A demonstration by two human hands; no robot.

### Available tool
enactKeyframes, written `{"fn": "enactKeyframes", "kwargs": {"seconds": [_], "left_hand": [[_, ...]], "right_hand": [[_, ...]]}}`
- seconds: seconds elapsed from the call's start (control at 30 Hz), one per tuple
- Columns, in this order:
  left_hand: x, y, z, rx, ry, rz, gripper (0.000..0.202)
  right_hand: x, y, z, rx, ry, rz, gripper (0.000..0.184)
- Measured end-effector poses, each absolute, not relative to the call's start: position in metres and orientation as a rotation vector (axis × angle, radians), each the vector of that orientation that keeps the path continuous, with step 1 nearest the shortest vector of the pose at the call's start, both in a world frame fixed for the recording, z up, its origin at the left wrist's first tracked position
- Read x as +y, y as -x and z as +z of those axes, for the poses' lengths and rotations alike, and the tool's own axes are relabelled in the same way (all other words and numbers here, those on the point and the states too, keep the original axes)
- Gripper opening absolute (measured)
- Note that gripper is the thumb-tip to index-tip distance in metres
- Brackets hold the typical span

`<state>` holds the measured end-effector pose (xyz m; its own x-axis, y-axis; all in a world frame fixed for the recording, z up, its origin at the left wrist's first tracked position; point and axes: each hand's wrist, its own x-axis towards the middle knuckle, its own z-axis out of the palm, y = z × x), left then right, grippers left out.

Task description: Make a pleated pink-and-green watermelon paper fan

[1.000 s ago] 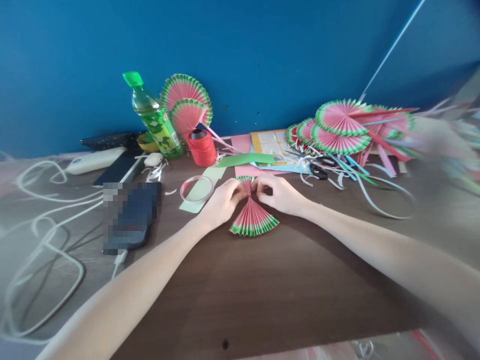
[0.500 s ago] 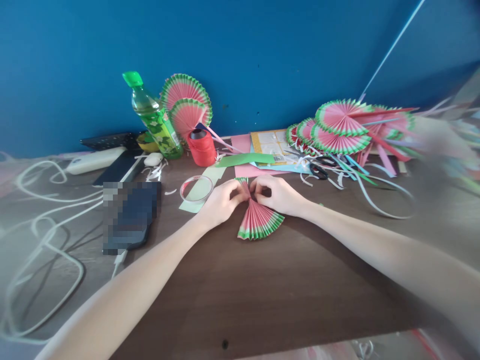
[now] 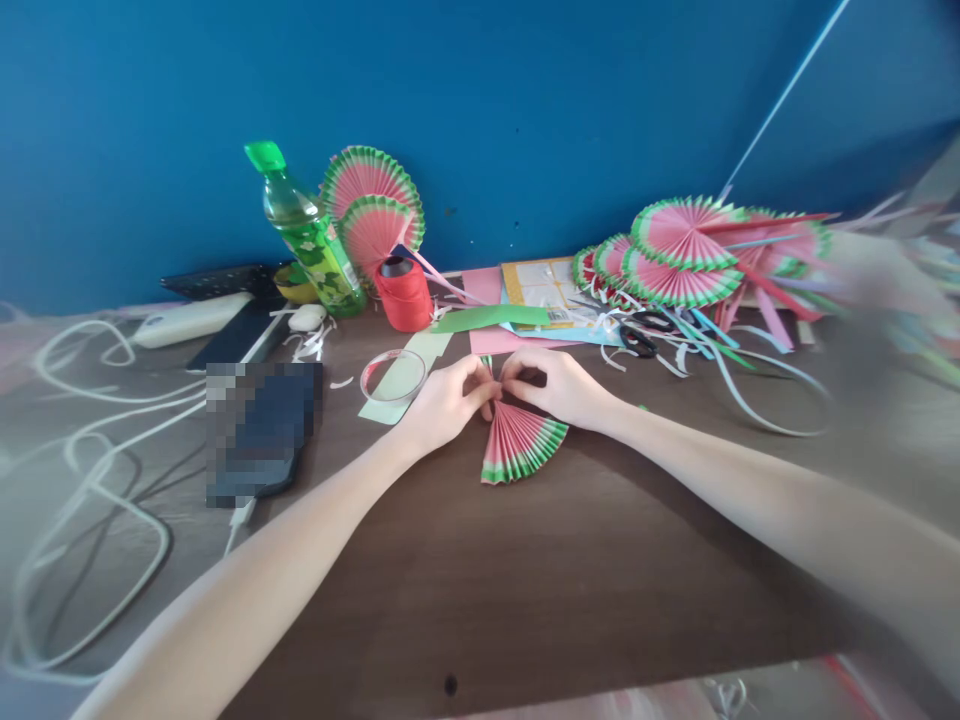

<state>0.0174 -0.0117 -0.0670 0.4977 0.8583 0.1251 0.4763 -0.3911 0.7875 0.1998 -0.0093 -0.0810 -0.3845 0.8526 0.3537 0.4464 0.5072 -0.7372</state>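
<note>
A pleated paper fan (image 3: 523, 445), pink with a green and white edge, is pinched at its narrow middle between my two hands. Its near half spreads toward me over the table, and a narrow folded part sticks up behind my fingers. My left hand (image 3: 453, 396) grips it from the left, thumb and fingertips pressed together. From the right, my right hand (image 3: 551, 385) pinches the same spot, its fingertips almost touching the left ones. The fingers hide the fan's centre. A roll of clear tape (image 3: 392, 377) lies left of my left hand on a pale green paper strip (image 3: 382, 410).
Finished fans (image 3: 686, 250) lie piled at the back right beside black scissors (image 3: 637, 342) and paper scraps. A green bottle (image 3: 319, 250), more fans (image 3: 373, 190) and a red thread spool (image 3: 405, 296) stand at the back left. A phone (image 3: 270, 430) and white cables (image 3: 97, 480) occupy the left.
The fan's near half has swung slightly to the right, and less of its far part shows behind my fingers. My hands have barely moved.
</note>
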Motion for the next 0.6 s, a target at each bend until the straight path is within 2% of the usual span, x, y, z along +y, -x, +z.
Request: {"fn": "enactKeyframes", "kwargs": {"seconds": [0.2,0.3,0.47,0.6], "left_hand": [[-0.0116,-0.0189,-0.0674,1.102,-2.02,0.717,0.016],[-0.0128,-0.0192,-0.0668,1.103,-2.013,0.718,0.017],[-0.0125,-0.0194,-0.0673,1.127,-2.005,0.727,0.016],[-0.0105,-0.0194,-0.0679,1.126,-2.011,0.72,0.016]], "right_hand": [[-0.0129,-0.2002,-0.077,-2.01,1.012,0.666,0.004],[-0.0124,-0.1998,-0.0771,-1.972,1.023,0.768,0.001],[-0.0119,-0.1987,-0.0777,-1.896,1.056,1.015,0.012],[-0.0125,-0.1963,-0.0778,-1.914,1.044,0.999,0.015]]}}
